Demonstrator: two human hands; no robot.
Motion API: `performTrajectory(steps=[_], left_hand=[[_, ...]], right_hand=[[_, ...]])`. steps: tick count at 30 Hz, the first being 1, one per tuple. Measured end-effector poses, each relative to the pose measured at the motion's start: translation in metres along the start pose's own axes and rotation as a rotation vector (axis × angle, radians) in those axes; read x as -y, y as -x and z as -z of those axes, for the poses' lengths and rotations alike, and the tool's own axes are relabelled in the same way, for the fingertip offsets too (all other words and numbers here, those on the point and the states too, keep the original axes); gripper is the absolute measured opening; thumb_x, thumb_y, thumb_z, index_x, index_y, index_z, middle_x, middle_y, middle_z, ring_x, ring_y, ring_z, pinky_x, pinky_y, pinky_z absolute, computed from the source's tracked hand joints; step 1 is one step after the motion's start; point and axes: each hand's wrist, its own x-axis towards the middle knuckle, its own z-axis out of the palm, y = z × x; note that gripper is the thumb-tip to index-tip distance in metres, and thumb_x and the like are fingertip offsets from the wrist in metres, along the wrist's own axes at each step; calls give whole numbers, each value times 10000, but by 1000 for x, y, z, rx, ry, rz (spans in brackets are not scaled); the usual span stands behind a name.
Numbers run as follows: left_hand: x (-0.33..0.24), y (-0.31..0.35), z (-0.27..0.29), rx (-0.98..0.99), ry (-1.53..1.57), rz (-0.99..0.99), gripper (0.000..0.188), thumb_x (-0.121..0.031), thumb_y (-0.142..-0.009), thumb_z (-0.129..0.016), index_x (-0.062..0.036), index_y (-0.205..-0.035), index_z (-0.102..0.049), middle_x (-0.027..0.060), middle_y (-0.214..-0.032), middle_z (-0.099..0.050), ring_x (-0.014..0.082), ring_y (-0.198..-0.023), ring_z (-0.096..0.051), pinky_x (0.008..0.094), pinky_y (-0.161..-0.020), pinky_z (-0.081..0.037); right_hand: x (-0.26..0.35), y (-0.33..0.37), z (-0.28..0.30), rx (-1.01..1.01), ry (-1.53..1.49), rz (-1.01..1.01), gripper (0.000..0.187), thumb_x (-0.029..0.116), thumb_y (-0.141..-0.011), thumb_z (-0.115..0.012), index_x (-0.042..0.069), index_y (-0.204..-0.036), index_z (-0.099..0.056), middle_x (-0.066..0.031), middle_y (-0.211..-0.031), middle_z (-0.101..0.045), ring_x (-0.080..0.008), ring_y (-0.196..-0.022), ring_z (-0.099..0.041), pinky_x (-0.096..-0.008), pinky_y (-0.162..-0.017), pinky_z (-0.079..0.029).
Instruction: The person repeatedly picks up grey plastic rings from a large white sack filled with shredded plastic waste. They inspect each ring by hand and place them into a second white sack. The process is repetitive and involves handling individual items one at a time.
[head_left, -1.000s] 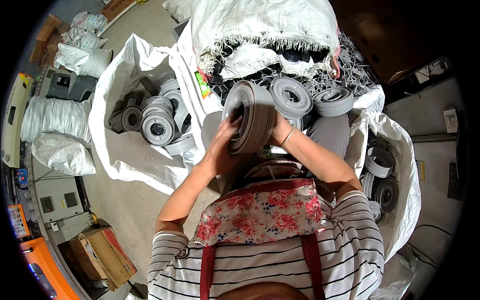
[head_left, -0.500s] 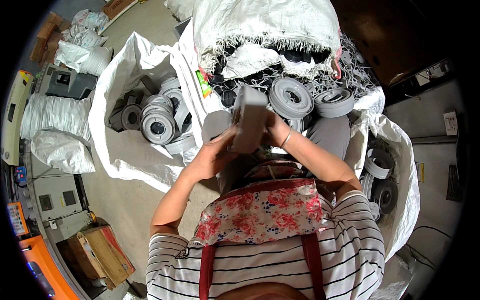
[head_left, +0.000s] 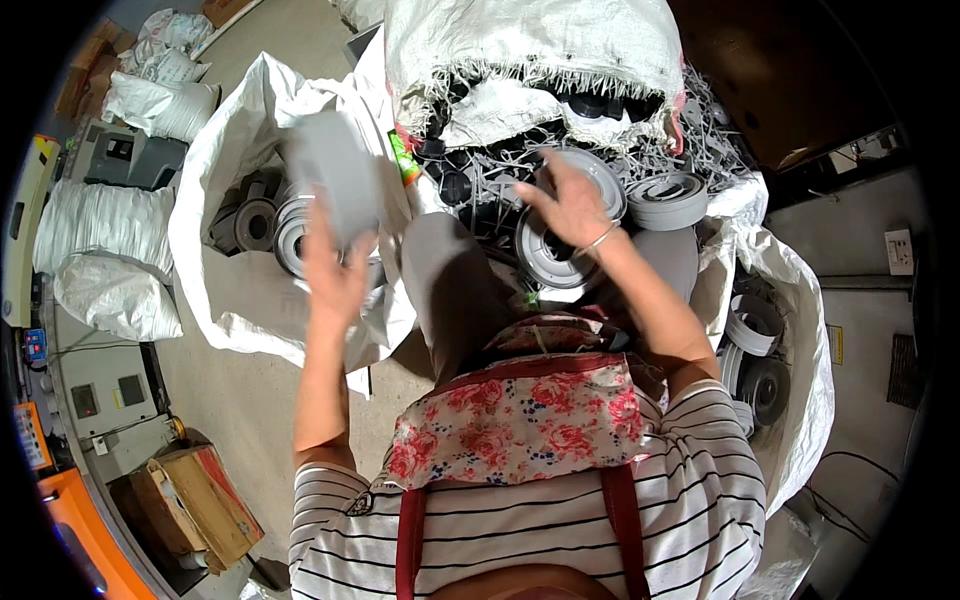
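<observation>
Left hand (head_left: 335,277), blurred, over an open white woven sack (head_left: 250,308), finger closure impossible to tell; grey broad-sided plastic part (head_left: 340,170) at its fingertips, above the sack; right hand (head_left: 577,208), fingers apart, right of the sack, over a grey round plastic wheel (head_left: 560,273).

Ok so our 2-hand grip split: the grey ring (head_left: 335,160) is way left of it now with our left hand (head_left: 335,265) over the white sack (head_left: 225,290); our right hand (head_left: 575,205) came off, splayed above a grey wheel (head_left: 550,270).
</observation>
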Motion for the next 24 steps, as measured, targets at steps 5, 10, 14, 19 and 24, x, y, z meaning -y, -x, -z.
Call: performTrajectory(steps=[5, 10, 14, 19, 24], left_hand=[[25, -11, -2, -100, 266, 228, 724, -183, -788, -709, 68, -1366, -352, 245, -1387, -394, 281, -1296, -379, 357, -1068, -288], [-16, 9, -65, -41, 801, 491, 631, -133, -824, -667, 10, -1371, -387, 117, -1351, -470, 191, -1198, -479, 304, -988, -392], [-18, 9, -87, 125, 1668, 717, 578, -197, -869, -578, 57, -1340, -362, 200, -1269, -509, 286, -1173, -510, 396, -1019, -400], [-11, 2, -65, -144, 1628, 790, 442, -91, -864, -546, 98, -1242, -415, 196, -1138, -571, 261, -1004, -606, 384, -949, -485], [-1, 12, -60, -218, 1567, 890, 472, -132, -861, -604, 84, -1243, -431, 217, -1181, -554, 322, -1102, -562, 431, -994, -445]], right_hand=[[-74, -9, 2, 344, 420, -49, 667, 454, -781, -669, -67, -1160, -492, -284, -1023, -604, -415, -981, -573, -428, -864, -448], [-6, -7, 28, 11, -544, -19, 515, 413, -907, -526, -87, -1020, -573, -233, -830, -652, -308, -739, -652, -375, -691, -519], [32, -22, 9, 251, -1488, -350, 494, 411, -976, -402, -46, -989, -590, -119, -740, -647, -199, -618, -632, -295, -581, -534], [-53, -70, -90, 38, -199, 52, 249, 199, -842, -514, 1, -746, -629, -181, -703, -643, -318, -685, -632, -399, -672, -498], [-102, -84, -212, 440, 304, 538, 268, 176, -783, -581, 110, -1032, -652, -156, -992, -662, -317, -933, -632, -382, -783, -508]])
